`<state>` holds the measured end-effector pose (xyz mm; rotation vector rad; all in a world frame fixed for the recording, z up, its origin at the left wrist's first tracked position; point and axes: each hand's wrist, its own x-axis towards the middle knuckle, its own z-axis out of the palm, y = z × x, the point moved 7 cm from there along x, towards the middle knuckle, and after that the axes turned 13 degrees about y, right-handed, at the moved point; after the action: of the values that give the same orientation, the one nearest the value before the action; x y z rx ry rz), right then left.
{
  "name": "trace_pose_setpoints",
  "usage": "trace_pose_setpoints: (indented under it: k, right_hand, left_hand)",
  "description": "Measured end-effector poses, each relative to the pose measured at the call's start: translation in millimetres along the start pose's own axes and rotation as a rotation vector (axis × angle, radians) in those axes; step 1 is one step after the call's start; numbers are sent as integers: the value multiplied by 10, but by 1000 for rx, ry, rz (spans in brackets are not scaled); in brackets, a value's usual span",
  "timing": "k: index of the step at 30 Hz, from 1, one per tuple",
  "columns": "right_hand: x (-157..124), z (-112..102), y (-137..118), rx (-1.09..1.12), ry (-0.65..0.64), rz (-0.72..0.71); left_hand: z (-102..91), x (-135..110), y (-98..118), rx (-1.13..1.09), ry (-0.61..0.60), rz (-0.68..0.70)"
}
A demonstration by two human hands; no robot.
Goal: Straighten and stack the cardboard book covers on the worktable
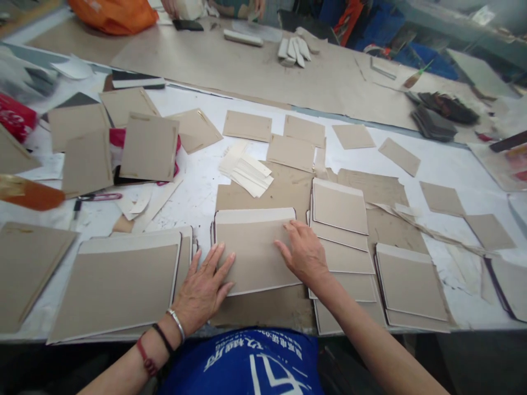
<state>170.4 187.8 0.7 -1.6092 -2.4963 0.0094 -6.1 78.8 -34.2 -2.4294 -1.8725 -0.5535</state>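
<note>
A tan cardboard panel with a pale strip along its top (253,247) lies in front of me on the white table (197,186). My left hand (205,288) lies flat and open on the panel's lower left corner, fingers spread. My right hand (303,253) presses flat on its right edge, fingers stretched out. A larger panel of the same kind (119,285) lies to the left. A stack of similar panels (341,230) sits just right of my right hand.
Loose tan cardboard pieces (148,145) cover the table, with a pile of pale strips (247,173) in the middle. Scissors (99,196) lie at left. An orange bag (113,13), white gloves (294,49) and another person's hands (173,6) are at the far side.
</note>
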Motion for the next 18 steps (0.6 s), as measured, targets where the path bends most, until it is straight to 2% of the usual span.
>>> trace_pose_setpoints:
  k: [2, 4, 8, 12, 18]
  right_hand:
    - [29, 114, -213, 64, 36, -106]
    - [13, 278, -340, 93, 14, -157]
    - [-32, 482, -379, 98, -25, -166]
    - [-42, 478, -359, 91, -24, -164]
    - [-60, 463, -347, 103, -5, -166]
  left_hand:
    - [12, 3, 2, -8, -13, -8]
    - [45, -7, -1, -4, -30, -17]
    - [91, -52, -23, 11, 0, -26]
    - [75, -31, -9, -32, 89, -18]
    - [174, 279, 91, -81, 209, -133]
